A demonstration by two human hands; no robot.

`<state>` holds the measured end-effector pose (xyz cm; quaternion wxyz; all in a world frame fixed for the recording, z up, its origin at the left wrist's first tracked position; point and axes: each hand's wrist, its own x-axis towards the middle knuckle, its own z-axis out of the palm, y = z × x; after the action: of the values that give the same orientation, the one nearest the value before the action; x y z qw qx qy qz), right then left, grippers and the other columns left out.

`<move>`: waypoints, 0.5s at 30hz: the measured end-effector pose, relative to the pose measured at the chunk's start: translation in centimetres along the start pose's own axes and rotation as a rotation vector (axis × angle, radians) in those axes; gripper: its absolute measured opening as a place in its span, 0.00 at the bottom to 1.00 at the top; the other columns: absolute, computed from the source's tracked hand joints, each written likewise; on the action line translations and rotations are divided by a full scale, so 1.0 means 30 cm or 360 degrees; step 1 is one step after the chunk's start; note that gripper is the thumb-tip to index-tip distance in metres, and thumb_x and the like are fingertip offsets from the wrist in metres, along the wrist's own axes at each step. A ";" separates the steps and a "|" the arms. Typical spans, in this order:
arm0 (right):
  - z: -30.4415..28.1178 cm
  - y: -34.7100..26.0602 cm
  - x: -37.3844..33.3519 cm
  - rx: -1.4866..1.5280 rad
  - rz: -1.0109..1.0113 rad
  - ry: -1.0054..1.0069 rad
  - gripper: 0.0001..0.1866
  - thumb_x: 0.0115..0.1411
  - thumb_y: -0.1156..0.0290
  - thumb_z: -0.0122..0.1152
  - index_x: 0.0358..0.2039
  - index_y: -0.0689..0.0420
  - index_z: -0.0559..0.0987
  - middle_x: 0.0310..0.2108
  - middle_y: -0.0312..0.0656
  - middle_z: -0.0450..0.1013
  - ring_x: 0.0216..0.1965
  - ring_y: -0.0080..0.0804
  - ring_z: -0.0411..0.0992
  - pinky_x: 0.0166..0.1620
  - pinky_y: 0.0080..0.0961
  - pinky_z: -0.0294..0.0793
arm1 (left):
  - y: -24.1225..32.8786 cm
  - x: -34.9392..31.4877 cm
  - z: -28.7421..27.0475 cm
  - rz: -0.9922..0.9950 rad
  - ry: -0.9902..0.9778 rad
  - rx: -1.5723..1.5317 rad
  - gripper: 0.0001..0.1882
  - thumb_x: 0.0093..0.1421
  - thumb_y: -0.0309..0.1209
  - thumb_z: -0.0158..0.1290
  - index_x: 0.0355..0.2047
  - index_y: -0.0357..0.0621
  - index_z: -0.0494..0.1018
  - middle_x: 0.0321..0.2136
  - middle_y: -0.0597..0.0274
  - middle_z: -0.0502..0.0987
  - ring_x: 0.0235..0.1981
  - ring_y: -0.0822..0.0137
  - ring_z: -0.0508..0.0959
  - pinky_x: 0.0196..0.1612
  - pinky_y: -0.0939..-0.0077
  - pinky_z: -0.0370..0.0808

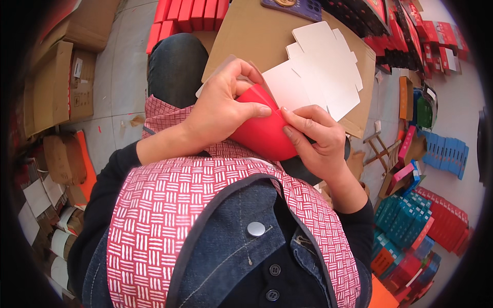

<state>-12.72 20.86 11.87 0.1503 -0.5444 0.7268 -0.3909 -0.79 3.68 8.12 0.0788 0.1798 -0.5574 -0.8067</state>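
Note:
A bright red piece of card (pixel 262 134), bent into a curve, is held over my lap in both hands. My left hand (pixel 222 102) grips it from the left, its thumb pressed on the red face and the fingers behind the upper edge. On the right, my right hand (pixel 317 134) pinches the card's edge between thumb and fingers. A pale flap sticks out behind my left fingers. Just beyond the hands, a flat die-cut white card blank (pixel 323 72) with tabs lies on a brown cardboard surface (pixel 246 36).
Red boxes (pixel 192 13) stand in a row at the far left of the cardboard. Brown cartons (pixel 77 77) sit on the tiled floor to the left. Stacks of blue boxes (pixel 444 154), teal boxes (pixel 405 218) and red boxes (pixel 447 220) fill the right side. A purple case (pixel 295 7) lies at the top.

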 end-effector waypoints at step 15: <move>0.004 0.007 -0.014 0.0288 0.0079 -0.0094 0.16 0.50 0.83 0.63 0.41 0.59 0.82 0.32 0.41 0.72 0.31 0.29 0.71 0.32 0.21 0.71 | 0.007 -0.001 0.002 0.0003 -0.0048 0.0013 0.20 0.51 0.17 0.58 0.41 0.38 0.63 0.30 0.57 0.80 0.33 0.75 0.78 0.40 0.83 0.74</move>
<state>-12.63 21.20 11.54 0.2299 -0.5217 0.6971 -0.4348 -0.81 3.66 8.34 0.0704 0.1673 -0.5620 -0.8070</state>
